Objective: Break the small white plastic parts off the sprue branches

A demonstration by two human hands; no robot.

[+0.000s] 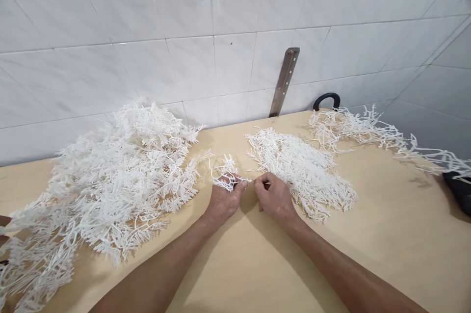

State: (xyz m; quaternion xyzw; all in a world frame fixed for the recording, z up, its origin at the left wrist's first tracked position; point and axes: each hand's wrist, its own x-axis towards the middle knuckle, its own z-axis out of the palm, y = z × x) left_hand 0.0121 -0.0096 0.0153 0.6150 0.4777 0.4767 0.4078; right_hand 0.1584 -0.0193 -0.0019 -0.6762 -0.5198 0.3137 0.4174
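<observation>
Near the middle of the table, my left hand (227, 200) is closed on a white branched plastic sprig (227, 180), whose thin twigs stick out over the fingers. Just to its right, my right hand (274, 197) is pinched at the tip end of that sprig; whatever sits between its fingertips is too small to make out. A large heap of white branched sprigs (128, 170) lies left of my left hand. Beside and beyond my right hand spreads a flatter pile of short white pieces (300, 170).
More white branched strands (360, 126) trail along the table's right side, past a black curved handle (327, 101) and over a dark object (458, 193). A metal strip (285, 82) leans on the tiled wall (191, 67). Part of another person's hand (4, 224) shows at the left edge.
</observation>
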